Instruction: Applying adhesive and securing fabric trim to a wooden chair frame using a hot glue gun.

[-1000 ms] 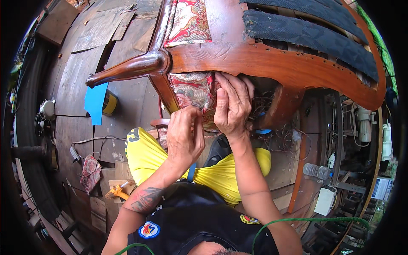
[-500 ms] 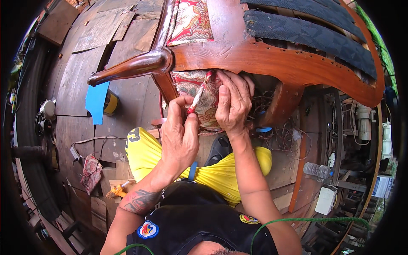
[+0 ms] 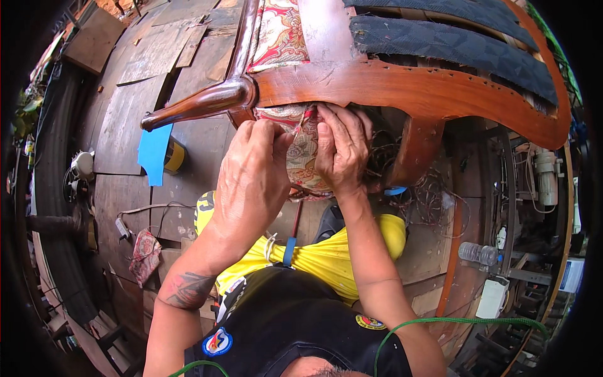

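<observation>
A wooden chair frame [image 3: 402, 88] lies on its side before me, with patterned red-and-cream upholstery [image 3: 303, 166] showing beneath its rail. From the rail hangs a short strip of matching fabric piping [image 3: 303, 120]. My left hand [image 3: 254, 166] is closed in a pinch at the strip's lower end, its back hiding part of the upholstery. Against the underside of the rail, beside the strip's upper end, my right hand [image 3: 342, 147] has its fingers bent and thumb drawn in. Its fingertips are partly hidden, so what they grip cannot be made out.
Dark webbing [image 3: 440, 47] spans the frame. A carved leg [image 3: 195, 105] points left, above a can [image 3: 174, 156] and blue sheet [image 3: 154, 154]. Tangled wires [image 3: 427, 204] lie right, near a clear plastic bottle [image 3: 478, 253]. A fabric scrap [image 3: 146, 256] lies on the plank floor.
My left hand has moved up and turned its back to view, bringing the piping's lower end closer to the rail. The right hand stays by the rail, its fingers slightly more drawn in.
</observation>
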A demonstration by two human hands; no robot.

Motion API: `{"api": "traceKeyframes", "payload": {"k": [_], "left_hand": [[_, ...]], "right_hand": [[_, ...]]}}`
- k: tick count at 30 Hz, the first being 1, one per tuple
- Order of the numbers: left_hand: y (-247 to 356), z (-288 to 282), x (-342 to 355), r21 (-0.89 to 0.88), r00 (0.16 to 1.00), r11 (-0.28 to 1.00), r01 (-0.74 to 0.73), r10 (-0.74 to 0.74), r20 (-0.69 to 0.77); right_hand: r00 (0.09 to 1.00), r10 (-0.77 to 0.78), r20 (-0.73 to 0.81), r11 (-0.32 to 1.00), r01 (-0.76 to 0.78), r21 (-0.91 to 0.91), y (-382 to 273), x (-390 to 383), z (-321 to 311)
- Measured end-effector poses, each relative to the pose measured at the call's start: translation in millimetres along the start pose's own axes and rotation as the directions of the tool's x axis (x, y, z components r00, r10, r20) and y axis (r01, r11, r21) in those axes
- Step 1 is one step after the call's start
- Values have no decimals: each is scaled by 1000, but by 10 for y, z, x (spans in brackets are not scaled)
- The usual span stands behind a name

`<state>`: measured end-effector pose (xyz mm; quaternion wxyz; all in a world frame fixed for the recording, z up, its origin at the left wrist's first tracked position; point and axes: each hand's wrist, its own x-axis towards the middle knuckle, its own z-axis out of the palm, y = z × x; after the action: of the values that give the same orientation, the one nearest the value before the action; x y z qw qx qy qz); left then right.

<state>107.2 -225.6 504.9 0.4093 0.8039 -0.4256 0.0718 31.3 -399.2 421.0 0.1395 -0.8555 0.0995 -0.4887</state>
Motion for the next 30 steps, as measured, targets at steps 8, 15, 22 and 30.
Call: {"api": "traceKeyframes", "payload": {"k": [8, 15, 22, 30], "left_hand": [[117, 0, 18, -108, 981, 977, 185, -176, 83], [129, -66, 147, -26, 996, 999, 34, -32, 81], [29, 25, 94, 162, 988, 975, -150, 152, -1], [-92, -14, 85, 316, 943, 898, -305, 331, -31]], "right_hand": [[1000, -4, -26, 1000, 4, -2, 1, 3, 18], [999, 15, -33, 1000, -14, 20, 24, -14, 41], [998, 29, -47, 999, -28, 31, 19, -37, 65], [998, 27, -55, 999, -25, 34, 17, -38, 82]]}}
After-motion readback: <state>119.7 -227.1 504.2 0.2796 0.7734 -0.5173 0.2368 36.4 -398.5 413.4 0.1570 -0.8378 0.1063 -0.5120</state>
